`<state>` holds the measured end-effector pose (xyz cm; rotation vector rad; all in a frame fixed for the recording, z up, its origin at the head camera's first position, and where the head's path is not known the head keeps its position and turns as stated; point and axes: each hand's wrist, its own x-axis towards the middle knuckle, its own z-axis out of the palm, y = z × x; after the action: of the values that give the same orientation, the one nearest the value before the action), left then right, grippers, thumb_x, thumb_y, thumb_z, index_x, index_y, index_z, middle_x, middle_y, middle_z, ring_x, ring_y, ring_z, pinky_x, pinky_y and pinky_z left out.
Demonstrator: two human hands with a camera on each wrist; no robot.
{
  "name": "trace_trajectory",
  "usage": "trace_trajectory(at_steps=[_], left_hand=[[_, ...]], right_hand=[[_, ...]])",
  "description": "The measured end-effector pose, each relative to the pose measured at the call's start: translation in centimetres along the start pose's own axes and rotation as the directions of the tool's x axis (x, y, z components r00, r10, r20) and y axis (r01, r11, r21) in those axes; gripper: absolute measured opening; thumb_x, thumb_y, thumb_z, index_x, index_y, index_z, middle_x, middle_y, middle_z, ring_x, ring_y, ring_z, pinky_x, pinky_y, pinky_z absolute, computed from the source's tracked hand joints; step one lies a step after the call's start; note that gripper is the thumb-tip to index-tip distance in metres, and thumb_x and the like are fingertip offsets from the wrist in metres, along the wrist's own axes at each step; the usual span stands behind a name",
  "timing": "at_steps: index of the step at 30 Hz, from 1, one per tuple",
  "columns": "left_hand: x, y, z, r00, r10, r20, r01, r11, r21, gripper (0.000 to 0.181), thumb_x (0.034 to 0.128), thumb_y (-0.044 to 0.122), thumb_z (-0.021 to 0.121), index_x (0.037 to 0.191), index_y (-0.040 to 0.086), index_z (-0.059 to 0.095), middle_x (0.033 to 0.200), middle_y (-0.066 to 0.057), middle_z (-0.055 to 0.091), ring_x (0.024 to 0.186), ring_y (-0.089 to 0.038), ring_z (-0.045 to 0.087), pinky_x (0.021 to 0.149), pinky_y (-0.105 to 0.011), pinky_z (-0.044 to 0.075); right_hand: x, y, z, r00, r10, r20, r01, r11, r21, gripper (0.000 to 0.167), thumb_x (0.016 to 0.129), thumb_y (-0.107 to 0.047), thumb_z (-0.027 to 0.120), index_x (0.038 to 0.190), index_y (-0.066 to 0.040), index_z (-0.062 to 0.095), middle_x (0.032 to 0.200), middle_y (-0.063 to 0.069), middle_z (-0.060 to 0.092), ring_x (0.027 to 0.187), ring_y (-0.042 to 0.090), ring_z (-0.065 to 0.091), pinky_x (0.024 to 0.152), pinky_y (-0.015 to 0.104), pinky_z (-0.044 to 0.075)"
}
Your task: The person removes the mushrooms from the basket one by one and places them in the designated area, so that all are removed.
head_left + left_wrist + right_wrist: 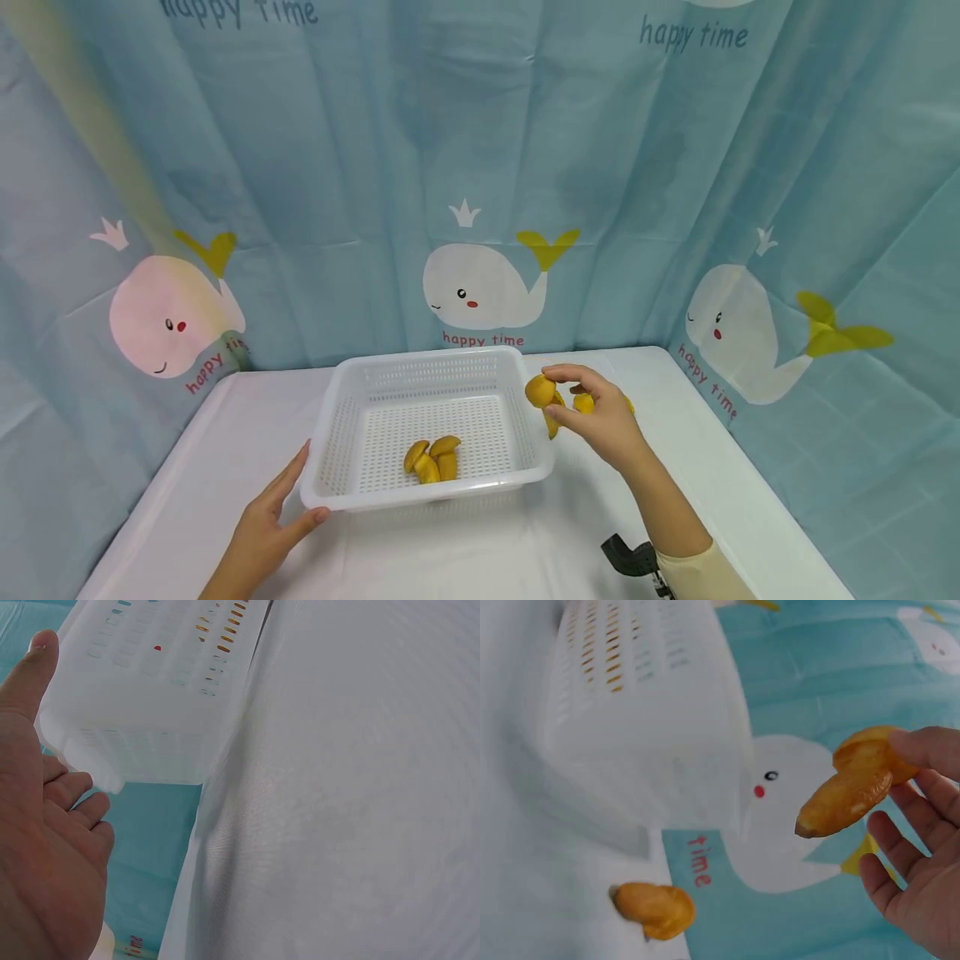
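A white plastic basket (420, 498) with perforated walls sits on the table, holding two yellow-brown mushrooms (447, 458) near its front side. My right hand (600, 417) pinches another mushroom (541, 391) between thumb and fingers, beside the basket's right rim. In the right wrist view that mushroom (847, 796) shows its stem pointing away from the hand. At the basket's left front corner is my left hand (262, 525), fingers extended along the side and thumb near the rim. The left wrist view shows the thumb (34, 671) raised against the basket wall (142, 697).
Behind my right hand lies a yellow mushroom (583, 403), partly hidden; the right wrist view shows a loose mushroom (654, 909) on the table. A blue curtain (360, 275) with whale prints surrounds the white table (450, 550). A black wrist mount (630, 557) hangs by the right forearm.
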<state>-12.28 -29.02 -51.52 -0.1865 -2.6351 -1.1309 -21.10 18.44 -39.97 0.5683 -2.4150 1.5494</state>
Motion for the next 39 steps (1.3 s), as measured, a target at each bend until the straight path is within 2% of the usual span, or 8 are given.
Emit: trace_trajectory(at_steps=[5, 9, 15, 20, 24, 29, 35, 39], left_hand=[[0.0, -0.1, 0.0, 1.000, -0.005, -0.004, 0.005, 1.000, 0.008, 0.096, 0.0878, 0.032, 0.082, 0.164, 0.031, 0.023, 0.167, 0.007, 0.025, 0.138, 0.024, 0.015, 0.098, 0.006, 0.019], [0.0, -0.1, -0.1, 1.000, -0.006, -0.006, 0.006, 1.000, 0.007, 0.096, 0.0884, 0.031, 0.082, 0.164, 0.033, 0.023, 0.167, 0.007, 0.025, 0.138, 0.022, 0.015, 0.098, 0.005, 0.019], [0.0, 0.1, -0.3, 1.000, -0.001, -0.001, 0.001, 1.000, 0.003, 0.095, 0.0897, 0.030, 0.081, 0.164, 0.033, 0.021, 0.167, 0.008, 0.024, 0.137, 0.026, 0.013, 0.099, 0.004, 0.019], [0.0, 0.0, -0.2, 1.000, 0.013, -0.003, -0.013, 1.000, -0.005, 0.095, 0.0889, 0.027, 0.081, 0.164, 0.031, 0.023, 0.168, 0.003, 0.026, 0.138, 0.025, 0.015, 0.099, 0.006, 0.020], [0.0, 0.1, -0.2, 1.000, 0.014, 0.001, -0.014, 1.000, -0.019, 0.095, 0.0887, 0.025, 0.082, 0.164, 0.031, 0.023, 0.168, 0.000, 0.027, 0.139, 0.024, 0.016, 0.099, 0.006, 0.021], [0.1, 0.4, -0.1, 1.000, -0.008, 0.001, 0.008, 1.000, -0.002, 0.095, 0.0884, 0.029, 0.082, 0.163, 0.034, 0.023, 0.167, 0.005, 0.027, 0.135, 0.027, 0.015, 0.098, 0.005, 0.021], [0.1, 0.3, 0.0, 1.000, 0.012, -0.011, -0.012, 1.000, -0.001, 0.096, 0.0874, 0.026, 0.083, 0.164, 0.030, 0.024, 0.166, 0.009, 0.026, 0.136, 0.026, 0.016, 0.098, 0.007, 0.021], [0.1, 0.3, 0.0, 1.000, 0.009, -0.003, -0.009, 1.000, -0.009, 0.096, 0.0881, 0.025, 0.082, 0.164, 0.031, 0.023, 0.166, 0.014, 0.024, 0.136, 0.027, 0.015, 0.099, 0.007, 0.021]], right_hand=[[-0.9, 2.2, -0.9, 0.996, 0.087, -0.027, -0.088, 0.996, -0.010, 0.039, 0.089, -0.025, 0.083, 0.125, -0.029, 0.070, 0.128, -0.005, 0.065, 0.111, 0.023, 0.055, 0.086, 0.031, 0.057], [-1.3, 3.9, -0.8, 0.992, 0.116, -0.050, -0.118, 0.993, -0.027, 0.039, 0.088, -0.025, 0.083, 0.126, -0.026, 0.070, 0.127, -0.002, 0.067, 0.114, 0.028, 0.055, 0.091, 0.030, 0.054], [-1.9, 6.8, 0.0, 0.983, 0.175, -0.058, -0.173, 0.984, 0.034, 0.040, 0.087, -0.024, 0.084, 0.124, -0.020, 0.071, 0.126, 0.001, 0.067, 0.119, 0.038, 0.053, 0.101, 0.052, 0.046], [-2.4, 8.9, 0.8, 0.968, 0.247, -0.040, -0.241, 0.964, 0.117, 0.042, 0.085, -0.018, 0.085, 0.124, -0.014, 0.071, 0.126, 0.007, 0.066, 0.119, 0.038, 0.054, 0.095, 0.036, 0.051], [-2.8, 9.6, 1.4, 0.959, 0.282, -0.033, -0.276, 0.953, 0.125, 0.042, 0.085, -0.015, 0.084, 0.124, -0.012, 0.070, 0.125, 0.009, 0.066, 0.118, 0.034, 0.056, 0.088, 0.026, 0.053], [-3.2, 10.2, 2.0, 0.944, 0.330, -0.011, -0.327, 0.938, 0.119, 0.043, 0.086, -0.014, 0.083, 0.126, -0.012, 0.070, 0.126, 0.008, 0.067, 0.118, 0.029, 0.058, 0.091, 0.026, 0.052], [-3.6, 10.6, 2.4, 0.919, 0.393, 0.022, -0.391, 0.902, 0.182, 0.049, 0.087, -0.014, 0.082, 0.133, -0.013, 0.067, 0.128, 0.009, 0.067, 0.121, 0.032, 0.058, 0.093, 0.031, 0.051], [-3.8, 11.2, 2.4, 0.904, 0.428, 0.005, -0.420, 0.885, 0.198, 0.048, 0.088, -0.016, 0.082, 0.134, -0.013, 0.068, 0.129, 0.009, 0.066, 0.119, 0.029, 0.056, 0.093, 0.033, 0.048]])
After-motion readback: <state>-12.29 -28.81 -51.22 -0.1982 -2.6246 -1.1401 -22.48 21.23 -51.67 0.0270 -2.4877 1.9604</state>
